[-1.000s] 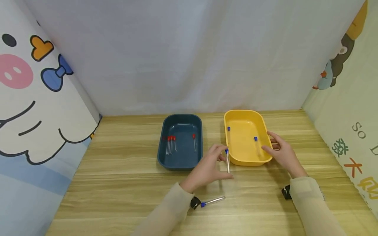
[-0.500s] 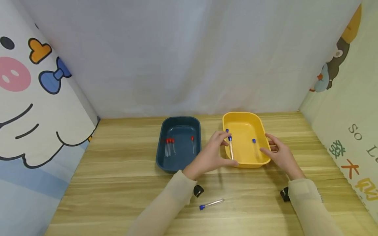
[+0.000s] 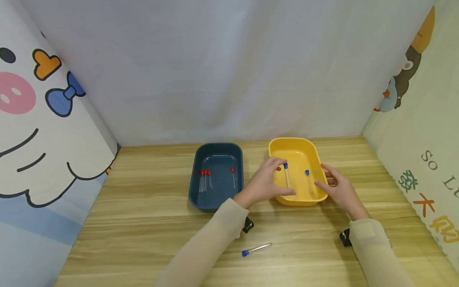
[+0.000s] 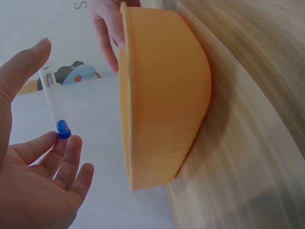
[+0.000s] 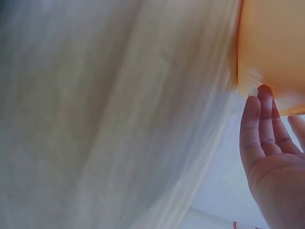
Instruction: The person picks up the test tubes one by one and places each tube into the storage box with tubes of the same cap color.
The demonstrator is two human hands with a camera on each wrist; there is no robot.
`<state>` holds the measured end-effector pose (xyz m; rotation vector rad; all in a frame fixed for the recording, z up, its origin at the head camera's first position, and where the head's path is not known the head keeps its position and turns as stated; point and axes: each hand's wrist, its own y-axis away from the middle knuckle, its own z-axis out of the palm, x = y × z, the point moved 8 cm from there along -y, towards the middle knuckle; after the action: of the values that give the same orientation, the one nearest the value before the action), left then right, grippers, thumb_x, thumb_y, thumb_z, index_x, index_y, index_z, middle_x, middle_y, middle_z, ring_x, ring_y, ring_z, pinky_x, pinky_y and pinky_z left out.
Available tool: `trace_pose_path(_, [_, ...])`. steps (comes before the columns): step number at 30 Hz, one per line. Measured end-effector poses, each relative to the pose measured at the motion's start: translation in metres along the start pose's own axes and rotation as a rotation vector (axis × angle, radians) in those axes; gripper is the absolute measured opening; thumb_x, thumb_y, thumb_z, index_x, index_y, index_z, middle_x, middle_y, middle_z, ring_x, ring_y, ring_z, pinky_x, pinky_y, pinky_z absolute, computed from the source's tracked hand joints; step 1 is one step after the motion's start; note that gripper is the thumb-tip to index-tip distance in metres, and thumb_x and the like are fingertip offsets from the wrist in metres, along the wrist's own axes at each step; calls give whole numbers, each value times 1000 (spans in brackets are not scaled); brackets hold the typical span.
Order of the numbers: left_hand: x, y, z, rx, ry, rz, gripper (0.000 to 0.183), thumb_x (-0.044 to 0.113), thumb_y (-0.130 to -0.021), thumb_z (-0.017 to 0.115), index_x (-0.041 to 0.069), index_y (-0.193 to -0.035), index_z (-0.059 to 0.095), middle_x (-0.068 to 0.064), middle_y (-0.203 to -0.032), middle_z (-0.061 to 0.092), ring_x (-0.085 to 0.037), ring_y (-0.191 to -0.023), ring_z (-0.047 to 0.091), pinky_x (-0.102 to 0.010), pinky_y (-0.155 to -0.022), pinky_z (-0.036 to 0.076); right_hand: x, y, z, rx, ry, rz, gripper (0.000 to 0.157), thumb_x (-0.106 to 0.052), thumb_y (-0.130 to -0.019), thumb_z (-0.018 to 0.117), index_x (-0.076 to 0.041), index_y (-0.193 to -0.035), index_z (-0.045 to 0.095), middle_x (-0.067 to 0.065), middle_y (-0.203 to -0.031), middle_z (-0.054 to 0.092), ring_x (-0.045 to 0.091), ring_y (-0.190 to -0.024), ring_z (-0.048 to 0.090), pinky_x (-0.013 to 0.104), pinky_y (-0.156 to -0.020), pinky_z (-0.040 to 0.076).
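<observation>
My left hand (image 3: 265,179) holds a clear test tube (image 3: 287,177) with a blue cap over the left part of the yellow tray (image 3: 292,140). In the left wrist view, the thumb presses the rounded end of the tube and the fingertips press its blue cap (image 4: 63,130). At the tray's right side, my right hand (image 3: 342,189) grips the wall, thumb over the rim and fingers against the outside. Another blue-capped tube (image 3: 308,180) lies inside the tray on the right. A further tube seen earlier at the tray's left is hidden behind my left hand.
Left of the yellow tray stands a dark blue tray (image 3: 193,191) with several red-capped tubes (image 3: 203,181) in it. One blue-capped tube (image 3: 256,249) lies on the wooden table (image 3: 143,223) in front. A pale cloth wall (image 3: 201,79) rises behind the trays.
My left hand has carried the blue-capped test tube rightward, from the yellow tray's near left edge to over its inside. The right hand keeps its hold at the tray's right side.
</observation>
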<state>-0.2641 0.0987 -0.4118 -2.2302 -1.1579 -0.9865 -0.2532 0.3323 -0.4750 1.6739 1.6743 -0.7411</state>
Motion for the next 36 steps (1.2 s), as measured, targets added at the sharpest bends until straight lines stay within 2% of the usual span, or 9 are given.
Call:
trace_pose_path(10, [-2,-18,13,-17,1,19,87,36,-82,88,10,-154,46,-6,-151,49,-26,-128,56,-32,-106,51,0,1,0,-3,-2,-2,73,-33,-103,64,-7,-162,31,31,-140,53,44,-120,60,11,-76,52])
trace_pose_path(21, [-3,-34,29,-53,34,30,88,33,-84,87,9,-156,42,-7,-152,46,-27,-131,57,-27,-101,53,-2,0,1,-2,2,0,72,-32,-103,64,-6,-162,31,30,-139,53,42,-118,61,13,-76,53])
trace_pose_path(31, [-7,-48,43,-52,-65,33,85,36,-84,87,14,-155,45,-5,-152,50,-23,-125,58,-27,-100,51,-1,0,0,3,11,-2,72,-32,-103,64,-5,-161,31,32,-139,53,45,-119,61,17,-80,55])
trace_pose_path(36, [-7,-52,48,-48,-138,31,85,40,-83,87,16,-154,46,-3,-151,53,-19,-125,58,-33,-108,46,0,-1,0,3,10,-2,72,-32,-103,64,-5,-161,32,32,-139,54,44,-119,62,17,-79,55])
